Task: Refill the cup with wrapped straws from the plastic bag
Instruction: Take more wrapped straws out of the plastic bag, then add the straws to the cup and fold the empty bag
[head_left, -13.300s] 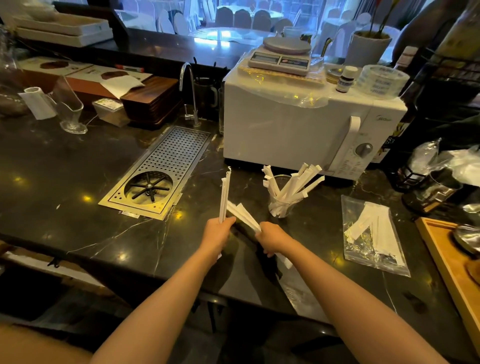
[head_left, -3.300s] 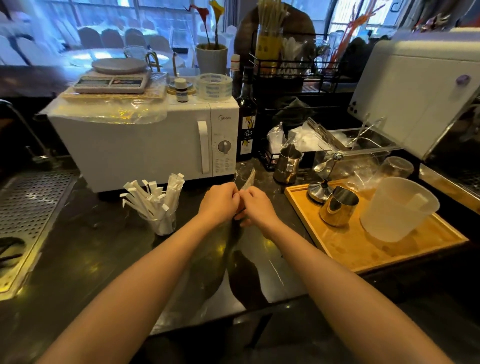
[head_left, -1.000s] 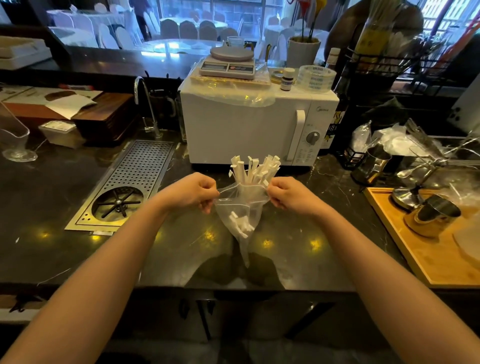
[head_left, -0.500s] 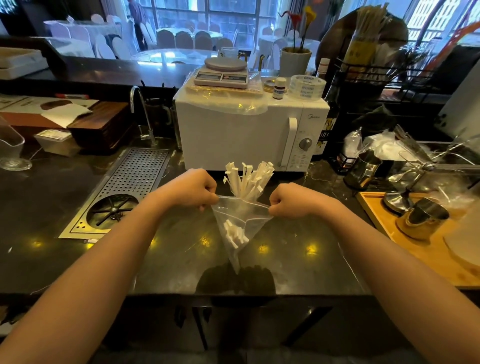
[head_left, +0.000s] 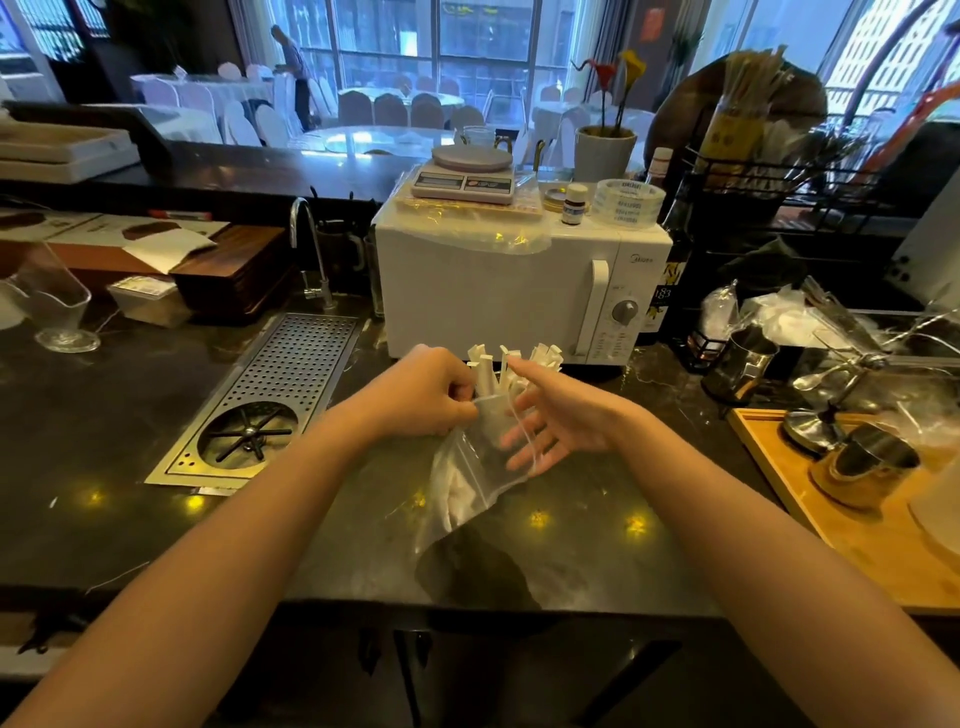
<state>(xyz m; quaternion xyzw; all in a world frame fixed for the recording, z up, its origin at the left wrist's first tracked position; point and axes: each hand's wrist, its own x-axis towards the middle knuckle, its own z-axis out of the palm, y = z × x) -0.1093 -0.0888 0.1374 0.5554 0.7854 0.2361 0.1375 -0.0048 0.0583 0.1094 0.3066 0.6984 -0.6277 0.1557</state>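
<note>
A clear plastic bag (head_left: 470, 483) hangs over the dark counter with a few white wrapped straws low inside it. My left hand (head_left: 423, 397) pinches the bag's upper left edge. My right hand (head_left: 553, 423) has its fingers spread, reaching into the bag's mouth; part of the fingers shows through the plastic. Just behind both hands stand the wrapped straws (head_left: 511, 364) in the cup, whose body is hidden by the hands and the bag.
A white microwave (head_left: 498, 296) stands right behind the cup, with a scale (head_left: 465, 174) on top. A perforated metal rinser tray (head_left: 265, 405) lies to the left. A wooden tray (head_left: 779, 470) with metal cups sits at the right. The counter's front edge is near me.
My right hand let go of the bag's edge and opened, its fingers moving into the bag's mouth. The left hand keeps its hold; the bag swung slightly right.
</note>
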